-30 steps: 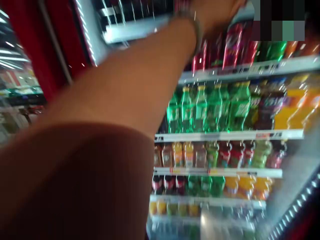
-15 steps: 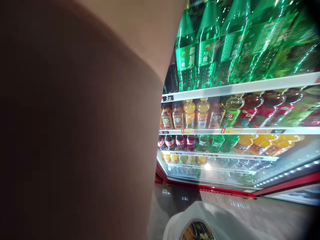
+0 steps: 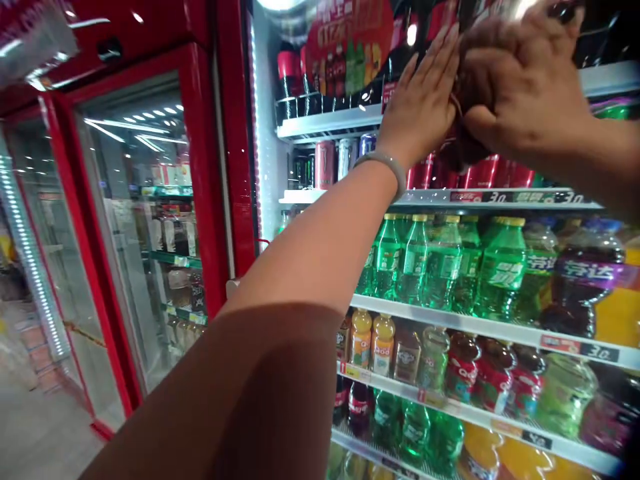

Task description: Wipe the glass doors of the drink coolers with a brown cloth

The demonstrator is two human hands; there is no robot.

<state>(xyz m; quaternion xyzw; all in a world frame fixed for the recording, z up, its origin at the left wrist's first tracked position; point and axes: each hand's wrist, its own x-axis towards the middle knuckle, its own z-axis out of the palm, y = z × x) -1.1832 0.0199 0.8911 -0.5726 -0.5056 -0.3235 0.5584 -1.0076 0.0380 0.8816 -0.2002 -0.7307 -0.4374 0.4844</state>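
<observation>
My left hand [image 3: 425, 100], with a grey bangle [image 3: 385, 167] on its wrist, reaches up before the upper shelves of a drinks fridge. Its fingers are stretched out straight, and its palm side faces a dark brownish shape [image 3: 465, 143] between my hands. Close on its right, my right hand [image 3: 535, 87] has its fingers curled around or against that dark shape. The shape is shadowed and partly covered, so its kind cannot be made out. Behind and below my hands stand red cans [image 3: 483, 172] and green soda bottles [image 3: 415, 260].
Fridge shelves [image 3: 450, 313] hold juice bottles [image 3: 361, 339], dark purple bottles [image 3: 590, 267] and orange drinks [image 3: 480, 453]. A round red sign [image 3: 350, 47] is at upper left of the shelves. Red-framed glass doors [image 3: 130, 200] stand on the left above grey floor [image 3: 65, 433].
The view has swung up and left. The forearm that blocked the left side now stretches upward, and both hands have come into view at the upper shelves.
</observation>
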